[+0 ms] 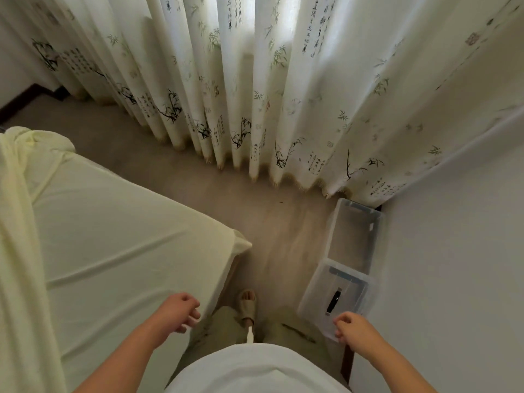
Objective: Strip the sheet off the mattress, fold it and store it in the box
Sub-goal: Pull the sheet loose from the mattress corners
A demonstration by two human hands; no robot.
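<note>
L hand (pixel 178 310), R hand (pixel 350 327): fingers loose, empty; sheet (pixel 113 236) at 9 o'clock not yet stripped; box (pixel 330 231) at 2 o'clock open, prob. awaiting it.

**Surroundings: Window Corner and Floor**

A pale curtain (pixel 255 80) hangs in deep pleats across the far side. It is printed with ink bamboo sprays, columns of calligraphy and small red seals, and its hem reaches the floor (pixel 255 199). The floor is a matt grey-brown surface. A plain white wall (pixel 453 251) runs down the right. A dark skirting board (pixel 25 97) shows at far left. Below, a beige open-toed sandal (pixel 249 303) is on one foot, beneath olive trousers (pixel 218 327) and a white top (pixel 255 370). A white cord (pixel 250 334) hangs at the waist.
</note>
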